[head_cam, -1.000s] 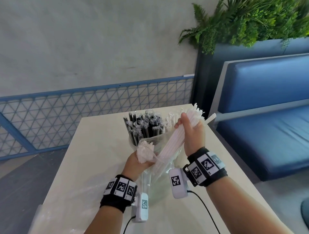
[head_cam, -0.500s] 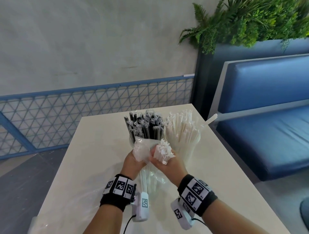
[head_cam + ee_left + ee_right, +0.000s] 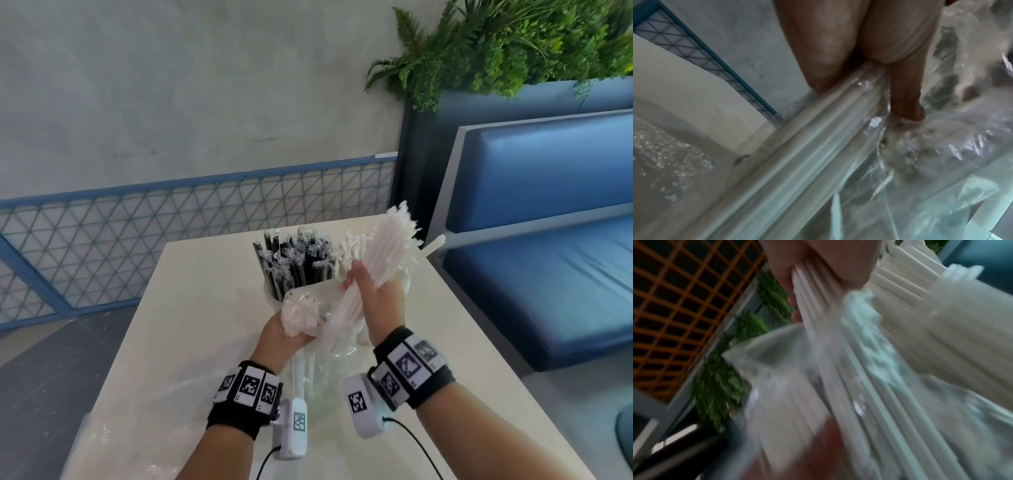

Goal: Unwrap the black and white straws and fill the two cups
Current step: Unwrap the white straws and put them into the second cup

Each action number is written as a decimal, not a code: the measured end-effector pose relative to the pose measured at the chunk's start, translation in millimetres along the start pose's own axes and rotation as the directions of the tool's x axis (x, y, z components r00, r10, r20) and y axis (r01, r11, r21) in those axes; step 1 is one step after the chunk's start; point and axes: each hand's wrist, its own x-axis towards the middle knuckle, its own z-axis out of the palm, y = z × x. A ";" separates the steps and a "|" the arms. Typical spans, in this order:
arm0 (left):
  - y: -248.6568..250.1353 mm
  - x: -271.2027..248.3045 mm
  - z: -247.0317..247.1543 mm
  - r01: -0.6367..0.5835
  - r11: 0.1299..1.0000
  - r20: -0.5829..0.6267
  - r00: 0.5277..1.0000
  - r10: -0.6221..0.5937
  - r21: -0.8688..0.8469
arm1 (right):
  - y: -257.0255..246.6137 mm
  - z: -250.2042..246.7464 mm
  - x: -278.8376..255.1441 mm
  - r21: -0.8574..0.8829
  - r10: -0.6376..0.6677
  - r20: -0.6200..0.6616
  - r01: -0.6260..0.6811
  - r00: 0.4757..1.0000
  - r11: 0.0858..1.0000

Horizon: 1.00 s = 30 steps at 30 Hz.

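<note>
white plastic straws in thin clear wrappers, a fresh handful (image 3: 383, 260), now up and out of the clear plastic bag (image 3: 305, 313), where half a second ago only the tips showed in the fist low at the bag mouth. right hand (image 3: 378, 301) raised and swung toward the far right, fingers (image 3: 838, 266) clamped round the middle of the bundle, upper ends fanned above the cup of white straws (image 3: 356, 251), lower ends trailing near the bag mouth; exact clearance blurred. left hand (image 3: 282, 337) low and near, fingers (image 3: 902, 91) curled round the gathered neck of the bag and the straws left inside it, holding it upright on the pale worktop (image 3: 205, 308). black straws in clear wrappers (image 3: 294, 262) standing packed in the left cup, just beside the white one. one stray white straw (image 3: 433, 245) poking out past the right cup. loose clear film (image 3: 144, 421) lying on the near worktop.

meaning for the task, as a judgement: another load freed and on its way to the white cup, black cup looking full, several white straws left in the bag, so more pulls likely. next: tip the bundle upright over the cup and lower it among those already there; risk of snagging wrappers or nudging the cup.
</note>
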 end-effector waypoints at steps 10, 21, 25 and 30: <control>-1.2 6.0 -1.2 0.020 0.999 -0.079 0.997 -0.017 0.028 | -51.2 -24.1 59.9 0.346 0.097 -0.285 0.008 0.953 0.938; 5.1 2.1 -3.0 0.018 0.999 -0.124 0.992 -0.014 0.031 | -88.3 -40.4 86.8 0.062 -0.231 -0.412 0.280 0.881 0.958; 6.3 2.2 -6.3 0.038 0.999 -0.143 0.989 -0.035 0.018 | -86.1 -34.4 84.1 -0.075 -0.348 -0.347 0.344 0.871 0.936; 6.2 3.9 -2.7 0.053 0.998 -0.146 0.988 -0.055 -0.018 | -61.2 -15.8 71.4 -0.142 -0.385 -0.179 0.364 0.905 0.921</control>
